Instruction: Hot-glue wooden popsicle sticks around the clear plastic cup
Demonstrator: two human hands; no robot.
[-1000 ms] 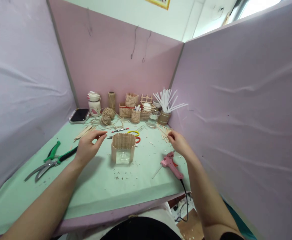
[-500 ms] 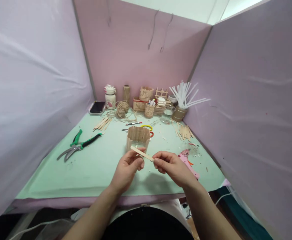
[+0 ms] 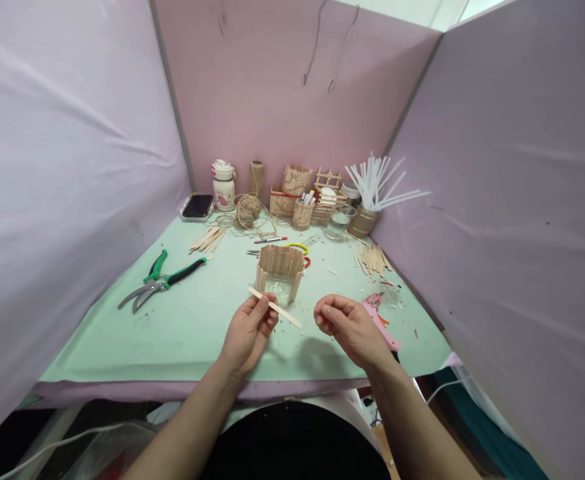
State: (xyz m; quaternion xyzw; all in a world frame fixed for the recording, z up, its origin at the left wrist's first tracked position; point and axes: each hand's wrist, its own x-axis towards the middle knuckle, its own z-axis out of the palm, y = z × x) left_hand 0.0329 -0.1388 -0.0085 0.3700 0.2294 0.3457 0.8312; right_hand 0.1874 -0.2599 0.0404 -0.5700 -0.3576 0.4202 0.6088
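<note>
My left hand (image 3: 252,328) pinches a wooden craft stick (image 3: 287,316) between thumb and fingers, its free end slanting down to the right. Just behind it, a small box of upright craft sticks (image 3: 278,263) stands on the table, clear at its lower front. My right hand (image 3: 345,325) is apart from the stick, its fingers curled together with nothing showing in them. A pink glue gun (image 3: 383,327) lies beside that hand, partly hidden by it.
Green-handled pruning shears (image 3: 158,283) lie at left. Craft sticks (image 3: 372,259) are piled at right, with more sticks (image 3: 207,239) at back left. Scissors (image 3: 297,249) lie behind the box. Twine (image 3: 247,211), a water cup (image 3: 339,223) and white glue sticks (image 3: 372,187) stand along the back.
My right hand has let go of the craft stick and moved a little right. My left hand now holds it alone, slightly lower and farther left, uncovering more of the box.
</note>
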